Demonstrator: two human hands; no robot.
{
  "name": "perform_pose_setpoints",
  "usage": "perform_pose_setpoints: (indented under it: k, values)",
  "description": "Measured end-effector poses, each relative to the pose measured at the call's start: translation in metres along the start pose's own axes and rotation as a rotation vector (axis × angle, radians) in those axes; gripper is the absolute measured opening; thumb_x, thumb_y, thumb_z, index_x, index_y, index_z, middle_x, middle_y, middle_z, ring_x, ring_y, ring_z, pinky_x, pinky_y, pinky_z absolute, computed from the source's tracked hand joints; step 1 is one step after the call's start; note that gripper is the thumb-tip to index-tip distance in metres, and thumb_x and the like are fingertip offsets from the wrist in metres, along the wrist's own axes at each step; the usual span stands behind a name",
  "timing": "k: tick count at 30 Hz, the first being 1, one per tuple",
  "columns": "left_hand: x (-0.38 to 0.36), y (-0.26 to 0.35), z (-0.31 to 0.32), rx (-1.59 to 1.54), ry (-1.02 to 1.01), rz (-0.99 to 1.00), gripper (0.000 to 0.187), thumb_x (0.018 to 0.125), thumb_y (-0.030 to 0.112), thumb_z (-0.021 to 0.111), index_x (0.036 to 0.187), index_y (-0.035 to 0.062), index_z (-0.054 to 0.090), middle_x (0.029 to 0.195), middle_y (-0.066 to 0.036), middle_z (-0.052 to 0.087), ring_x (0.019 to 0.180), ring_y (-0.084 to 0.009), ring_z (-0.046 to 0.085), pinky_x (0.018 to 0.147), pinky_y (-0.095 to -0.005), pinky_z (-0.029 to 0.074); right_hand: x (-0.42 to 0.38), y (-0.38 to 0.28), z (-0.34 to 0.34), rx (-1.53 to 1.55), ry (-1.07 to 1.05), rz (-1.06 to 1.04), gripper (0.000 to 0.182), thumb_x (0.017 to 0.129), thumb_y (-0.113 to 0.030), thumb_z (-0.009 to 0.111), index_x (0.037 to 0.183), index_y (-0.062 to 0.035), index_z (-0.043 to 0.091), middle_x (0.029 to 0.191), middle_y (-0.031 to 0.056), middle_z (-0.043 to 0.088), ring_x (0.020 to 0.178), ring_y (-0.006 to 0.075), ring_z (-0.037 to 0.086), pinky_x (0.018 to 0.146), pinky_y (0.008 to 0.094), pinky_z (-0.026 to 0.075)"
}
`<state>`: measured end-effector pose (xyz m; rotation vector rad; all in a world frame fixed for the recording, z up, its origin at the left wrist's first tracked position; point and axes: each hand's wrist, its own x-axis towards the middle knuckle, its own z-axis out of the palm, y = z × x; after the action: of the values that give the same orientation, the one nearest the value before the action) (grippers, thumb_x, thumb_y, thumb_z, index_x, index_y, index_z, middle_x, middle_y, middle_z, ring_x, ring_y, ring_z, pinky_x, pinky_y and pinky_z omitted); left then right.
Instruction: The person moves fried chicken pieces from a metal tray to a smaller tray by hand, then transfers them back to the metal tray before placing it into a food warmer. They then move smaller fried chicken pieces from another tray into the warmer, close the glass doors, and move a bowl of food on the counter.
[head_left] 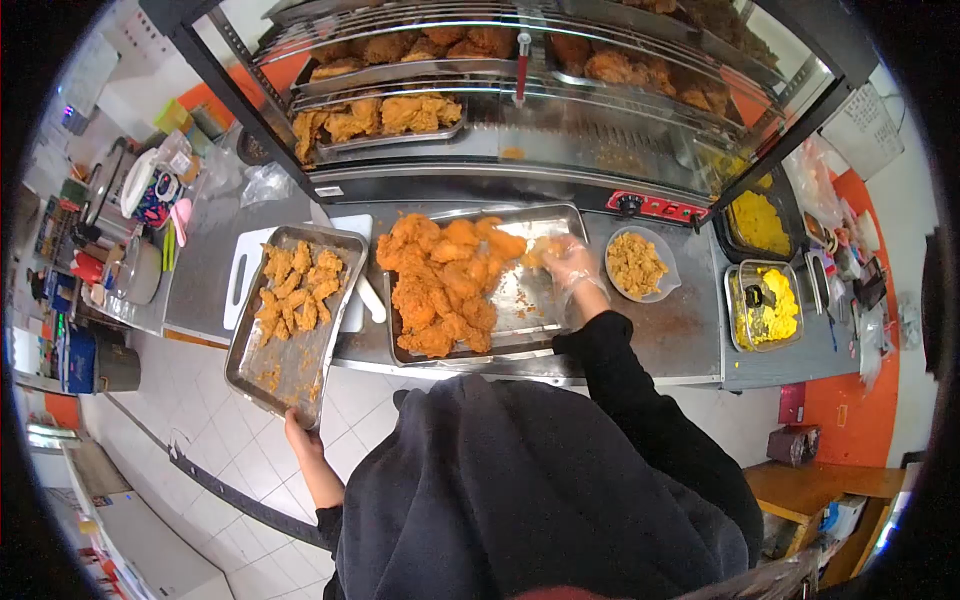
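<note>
My left hand point(303, 436) grips the near edge of a metal tray point(262, 372), thumb on top. Small fried chicken strips point(296, 288) lie at the tray's far end, with crumbs nearer me. In a clear plastic glove, my right hand point(572, 264) is closed over the larger metal tray point(530, 325). At its fingertips is a small, pale golden piece of fried chicken point(538, 251), partly hidden by the fingers. A heap of large orange fried chicken pieces point(440, 285) fills that tray's left side. Right of my right hand stands a bowl of small fried chicken pieces point(636, 264).
A glass warming cabinet point(560, 180) with trays of fried chicken stands behind the trays. Under the left tray is a white cutting board point(352, 232), with a white-handled utensil point(371, 299) beside it. A container of yellow food point(768, 308) sits at right.
</note>
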<state>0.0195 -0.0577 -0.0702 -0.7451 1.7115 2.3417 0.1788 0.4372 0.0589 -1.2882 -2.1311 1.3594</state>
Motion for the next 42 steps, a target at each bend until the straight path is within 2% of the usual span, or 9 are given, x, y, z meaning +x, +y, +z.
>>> perform_pose_setpoints:
  k: [2, 8, 11, 14, 17, 22, 25, 36, 42]
  values:
    - [0.002, -0.002, -0.001, 0.019, -0.002, 0.008, 0.029, 0.076, 0.024, 0.051, 0.097, 0.0039, 0.049, 0.092, -0.006, 0.053, 0.082, -0.0218, 0.054, 0.067, -0.0339, 0.047, 0.004, 0.012, 0.01, -0.362, -0.169, -0.069, 0.04, 0.068, -0.03, 0.065, 0.098, -0.0043, 0.06, 0.086, 0.0158, 0.063, 0.082, 0.0221, 0.061, 0.071, 0.0305, 0.047]
    - [0.008, -0.006, -0.002, 0.06, 0.054, 0.023, 0.033, 0.077, 0.027, 0.051, 0.102, 0.0056, 0.048, 0.095, -0.007, 0.053, 0.087, -0.0215, 0.054, 0.069, -0.0367, 0.047, -0.034, 0.025, 0.031, -0.5, -0.387, -0.218, 0.039, 0.071, -0.028, 0.06, 0.104, -0.0069, 0.059, 0.088, 0.017, 0.062, 0.083, 0.0273, 0.06, 0.075, 0.0343, 0.046]
    - [0.003, -0.004, -0.001, 0.02, -0.042, 0.085, 0.042, 0.078, 0.031, 0.052, 0.11, 0.0056, 0.044, 0.105, -0.01, 0.051, 0.097, -0.0237, 0.052, 0.076, -0.0382, 0.046, -0.039, 0.002, 0.029, -0.525, -0.201, -0.268, 0.038, 0.073, -0.026, 0.058, 0.106, -0.0061, 0.057, 0.088, 0.0177, 0.062, 0.082, 0.0301, 0.059, 0.074, 0.0371, 0.045]
    - [0.002, -0.003, -0.002, 0.102, 0.006, 0.104, 0.054, 0.078, 0.035, 0.051, 0.12, 0.0047, 0.035, 0.116, -0.014, 0.044, 0.106, -0.0271, 0.047, 0.083, -0.0397, 0.042, -0.01, -0.057, 0.043, -0.555, -0.253, -0.539, 0.045, 0.072, -0.032, 0.059, 0.109, -0.0072, 0.055, 0.083, 0.0177, 0.06, 0.08, 0.0334, 0.056, 0.074, 0.0394, 0.044]
    - [0.002, -0.001, -0.002, 0.203, 0.184, 0.176, 0.063, 0.079, 0.037, 0.051, 0.127, 0.0049, 0.027, 0.122, -0.015, 0.038, 0.11, -0.0284, 0.042, 0.089, -0.0411, 0.037, 0.022, -0.092, 0.091, -0.443, -0.327, -1.04, 0.057, 0.07, -0.037, 0.061, 0.117, -0.0066, 0.048, 0.102, 0.0174, 0.055, 0.094, 0.032, 0.051, 0.08, 0.0431, 0.039]
    - [-0.017, 0.017, 0.001, 0.237, 0.185, 0.228, 0.067, 0.079, 0.039, 0.051, 0.129, 0.005, 0.023, 0.123, -0.015, 0.036, 0.11, -0.0271, 0.04, 0.091, -0.0422, 0.034, 0.078, -0.117, 0.182, -0.96, -0.844, -0.772, 0.087, 0.056, -0.055, 0.068, 0.123, -0.007, 0.042, 0.116, 0.0208, 0.046, 0.108, 0.0335, 0.042, 0.09, 0.0417, 0.034]
    - [-0.008, 0.017, -0.018, 0.246, 0.179, 0.244, 0.062, 0.081, 0.039, 0.049, 0.128, 0.0055, 0.026, 0.123, -0.013, 0.037, 0.109, -0.0243, 0.041, 0.088, -0.042, 0.034, 0.085, -0.106, 0.208, -0.982, -0.786, -0.796, 0.065, 0.053, -0.049, 0.074, 0.096, -0.0021, 0.061, 0.099, 0.0191, 0.058, 0.09, 0.0311, 0.057, 0.076, 0.039, 0.045]
    - [0.019, 0.037, -0.044, 0.253, 0.222, 0.273, 0.049, 0.085, 0.034, 0.046, 0.124, 0.0071, 0.033, 0.124, -0.01, 0.042, 0.108, -0.0206, 0.042, 0.088, -0.0387, 0.032, 0.092, -0.108, 0.198, -0.914, -0.936, -0.641, 0.063, 0.057, -0.041, 0.073, 0.11, -0.0109, 0.056, 0.113, 0.0156, 0.052, 0.107, 0.0315, 0.046, 0.087, 0.039, 0.038]
    - [0.042, 0.059, -0.043, 0.221, 0.226, 0.335, 0.045, 0.084, 0.03, 0.047, 0.121, 0.0075, 0.036, 0.123, -0.008, 0.043, 0.108, -0.0194, 0.042, 0.089, -0.0385, 0.032, 0.078, -0.132, 0.168, -0.952, -0.85, -0.98, 0.056, 0.058, -0.039, 0.073, 0.104, -0.0103, 0.059, 0.104, 0.012, 0.051, 0.103, 0.0288, 0.045, 0.086, 0.0378, 0.037]
